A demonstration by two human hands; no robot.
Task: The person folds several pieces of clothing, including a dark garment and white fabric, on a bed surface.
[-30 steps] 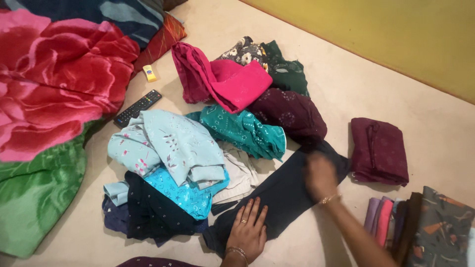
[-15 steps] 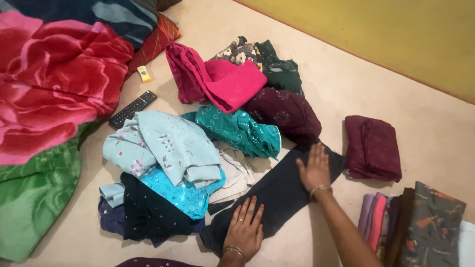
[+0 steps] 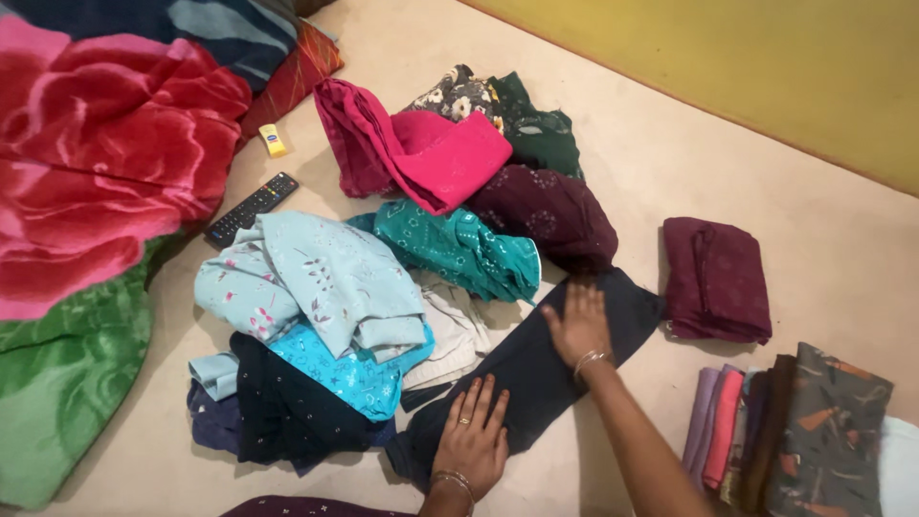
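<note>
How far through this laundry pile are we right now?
Done: a folded maroon piece lies apart, and a stack of folded clothes sits at the right. In hand: the left hand and right hand lie flat on a dark garment spread on the floor. Left: a loose heap, including a light blue floral piece, teal and pink ones.

The left hand (image 3: 472, 438) lies flat, palm down, fingers spread and pointing to about 12 o'clock; a ring and bangles are on it. The right hand (image 3: 577, 324) is flat too, fingers together toward 12 o'clock, and its forearm comes in from 5 o'clock.
</note>
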